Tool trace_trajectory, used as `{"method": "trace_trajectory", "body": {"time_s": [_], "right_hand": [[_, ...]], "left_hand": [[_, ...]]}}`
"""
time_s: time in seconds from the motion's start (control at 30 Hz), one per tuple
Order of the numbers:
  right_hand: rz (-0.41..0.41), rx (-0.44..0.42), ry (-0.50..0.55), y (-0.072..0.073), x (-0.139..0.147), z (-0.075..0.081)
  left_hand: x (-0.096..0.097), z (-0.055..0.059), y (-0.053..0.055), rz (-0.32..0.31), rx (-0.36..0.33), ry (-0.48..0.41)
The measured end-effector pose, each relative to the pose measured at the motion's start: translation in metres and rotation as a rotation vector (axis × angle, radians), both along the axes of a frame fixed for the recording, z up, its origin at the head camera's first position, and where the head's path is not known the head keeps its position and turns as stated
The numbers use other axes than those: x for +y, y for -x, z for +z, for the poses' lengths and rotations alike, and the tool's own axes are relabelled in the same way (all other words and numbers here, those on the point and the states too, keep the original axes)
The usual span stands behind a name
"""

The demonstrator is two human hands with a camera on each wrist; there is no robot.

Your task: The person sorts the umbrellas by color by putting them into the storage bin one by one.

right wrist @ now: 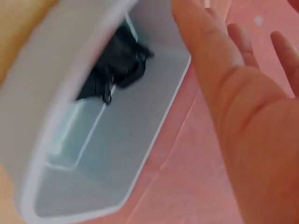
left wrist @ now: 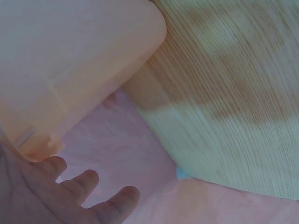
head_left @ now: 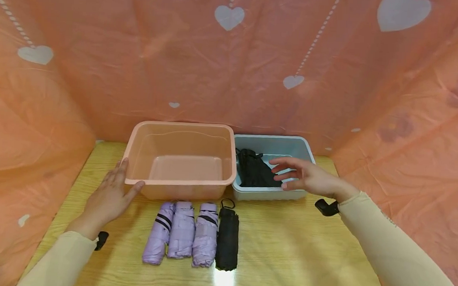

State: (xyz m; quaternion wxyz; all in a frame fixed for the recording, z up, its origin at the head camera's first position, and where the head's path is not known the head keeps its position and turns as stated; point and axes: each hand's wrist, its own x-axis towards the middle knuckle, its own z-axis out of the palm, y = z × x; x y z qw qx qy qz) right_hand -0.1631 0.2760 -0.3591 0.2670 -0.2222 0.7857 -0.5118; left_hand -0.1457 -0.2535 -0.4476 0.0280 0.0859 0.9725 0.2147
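My left hand (head_left: 109, 194) touches the front left corner of a peach plastic bin (head_left: 189, 184), its fingers along the outer side and the thumb at the front rim. Over the right part of a light blue bin (head_left: 269, 191), my right hand (head_left: 309, 177) hovers with spread, slightly bent fingers and nothing in them. Black folded umbrellas (head_left: 252, 170) lie in the blue bin's left part; their number is hard to tell. In front of the peach bin, a black folded umbrella (head_left: 228, 241) lies beside three lilac folded umbrellas (head_left: 181, 236), all in a row.
Both bins stand side by side at the back of a wood-grain table (head_left: 285, 260). An orange-pink cloth (head_left: 190, 62) with white hearts hangs behind and at both sides. Each wrist wears a small black device, such as the right one (head_left: 326, 207).
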Motion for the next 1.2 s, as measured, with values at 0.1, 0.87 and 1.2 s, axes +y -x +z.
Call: {"method": "trace_trajectory", "body": {"time_s": [0.1,0.87,1.2], "right_hand": [[0.017,0.017,0.042,-0.025,-0.003,-0.011],[-0.186,-0.181,0.256,-0.097,-0.071,-0.156],[-0.282,-0.053,0.109,-0.102,-0.102,-0.176]], "left_hand": [[0.0,-0.001,0.001,0.001,-0.006,0.001],[-0.002,-0.005,0.0,-0.013,0.019,-0.032],[-0.002,-0.007,0.001,-0.015,0.02,-0.033]]}}
